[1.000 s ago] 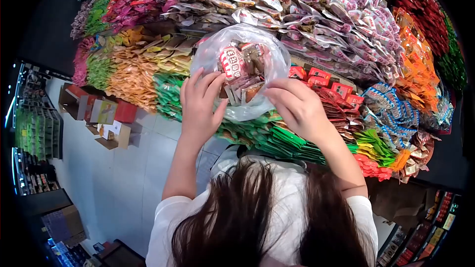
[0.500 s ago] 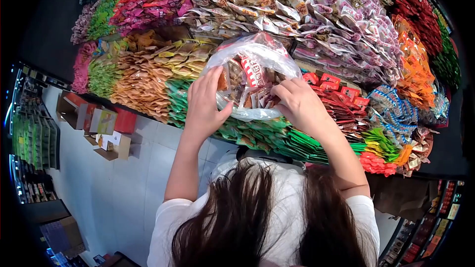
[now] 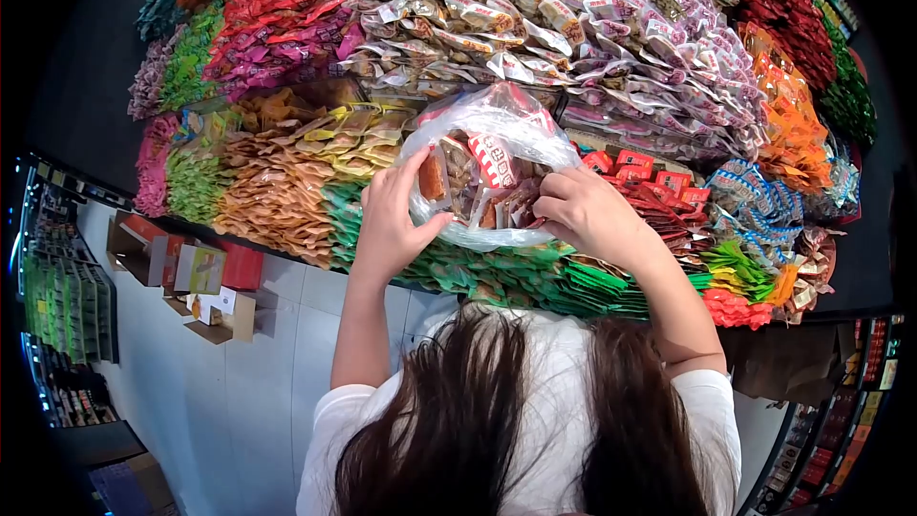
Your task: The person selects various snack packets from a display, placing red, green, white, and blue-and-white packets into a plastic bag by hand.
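Observation:
A clear plastic bag (image 3: pixel 521 237) lies with its mouth spread wide on top of the snack display. Inside it are several small packets, among them a red-and-white striped packet (image 3: pixel 489 161) and a reddish-brown packet (image 3: pixel 435 177). My left hand (image 3: pixel 394 215) grips the bag's left rim, thumb and index finger apart along the edge. On the opposite side, my right hand (image 3: pixel 583 210) pinches the right rim with curled fingers. The fingertips of that hand are partly hidden by the hand itself.
Green packets (image 3: pixel 497 272) line the near edge of the display, with orange-brown packets (image 3: pixel 272 186) to the left and red packets (image 3: pixel 659 186) to the right. White pouches (image 3: pixel 478 14) are heaped behind. Open cardboard boxes (image 3: pixel 224 315) stand on the tiled floor (image 3: pixel 277 382) at left.
The view has shifted slightly, so the display and bag sit a little lower. Both hands stay at the bag's rim, and its contents show a bit more openly.

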A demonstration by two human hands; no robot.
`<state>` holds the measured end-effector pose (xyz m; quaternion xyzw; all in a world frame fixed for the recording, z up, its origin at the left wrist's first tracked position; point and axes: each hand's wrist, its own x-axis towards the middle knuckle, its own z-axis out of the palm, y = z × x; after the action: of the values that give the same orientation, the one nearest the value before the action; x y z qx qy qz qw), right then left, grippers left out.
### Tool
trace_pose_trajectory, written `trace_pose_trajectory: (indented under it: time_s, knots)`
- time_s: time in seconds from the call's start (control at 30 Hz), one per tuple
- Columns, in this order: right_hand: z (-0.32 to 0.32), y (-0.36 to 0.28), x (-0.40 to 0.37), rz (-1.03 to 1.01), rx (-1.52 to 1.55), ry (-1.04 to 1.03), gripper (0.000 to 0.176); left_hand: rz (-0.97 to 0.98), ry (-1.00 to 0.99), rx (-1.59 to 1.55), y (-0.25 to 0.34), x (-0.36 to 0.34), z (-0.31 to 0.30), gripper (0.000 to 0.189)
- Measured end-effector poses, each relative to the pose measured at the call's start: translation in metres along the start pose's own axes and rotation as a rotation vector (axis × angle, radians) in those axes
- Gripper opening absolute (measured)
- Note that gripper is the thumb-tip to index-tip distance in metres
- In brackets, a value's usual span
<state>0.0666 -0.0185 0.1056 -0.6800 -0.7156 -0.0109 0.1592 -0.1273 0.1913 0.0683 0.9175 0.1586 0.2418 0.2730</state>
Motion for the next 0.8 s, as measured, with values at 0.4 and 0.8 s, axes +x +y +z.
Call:
trace_pose_trajectory:
  time_s: [0.4, 0.8]
  knots:
    - [0.002, 0.009, 0.005, 0.512, 0.966, 0.416, 0.020, 0.074, 0.134, 0.067, 0.023, -0.012, 0.008, 0.070]
    - [0.007, -0.042, -0.033, 0.504, 1.542, 0.317, 0.034, 0.656, 0.242, -0.159, 0.074, -0.012, 0.042, 0.040]
